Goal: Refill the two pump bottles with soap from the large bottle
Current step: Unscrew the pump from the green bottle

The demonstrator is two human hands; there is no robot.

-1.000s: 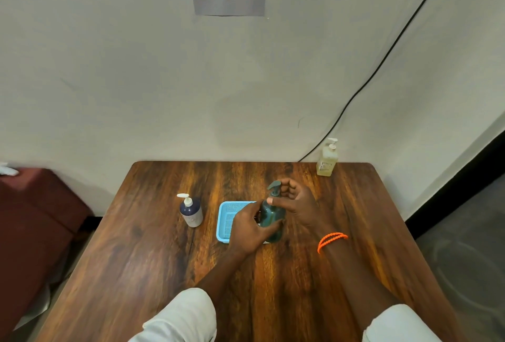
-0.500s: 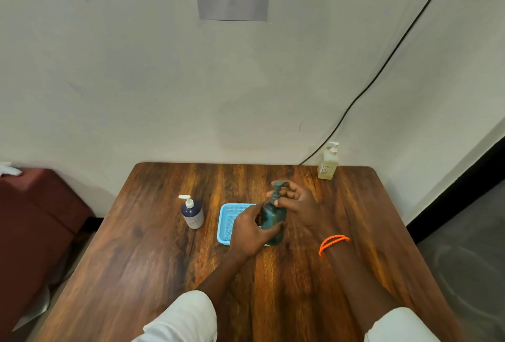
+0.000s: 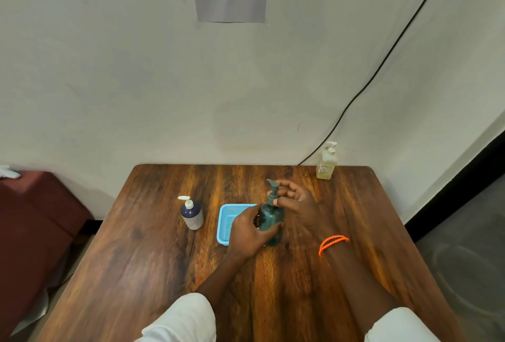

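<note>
A dark green pump bottle (image 3: 271, 222) stands upright in the middle of the wooden table (image 3: 153, 259). My left hand (image 3: 247, 232) grips its body from the left. My right hand (image 3: 296, 200) pinches the pump collar and stem at its top, the nozzle pointing away to the left. A second pump bottle (image 3: 192, 214), dark blue and white with a white pump, stands to the left. The large bottle (image 3: 326, 162) of pale yellow soap stands at the far right edge by the wall.
A light blue mesh tray (image 3: 228, 221) lies just left of the green bottle, partly behind my left hand. A black cable (image 3: 382, 62) runs down the wall to the table's back edge. A dark red seat (image 3: 32, 218) stands at the left.
The pump head has turned, its nozzle now pointing away and left. My right fingers have shifted around the pump stem. My left hand keeps its hold on the bottle.
</note>
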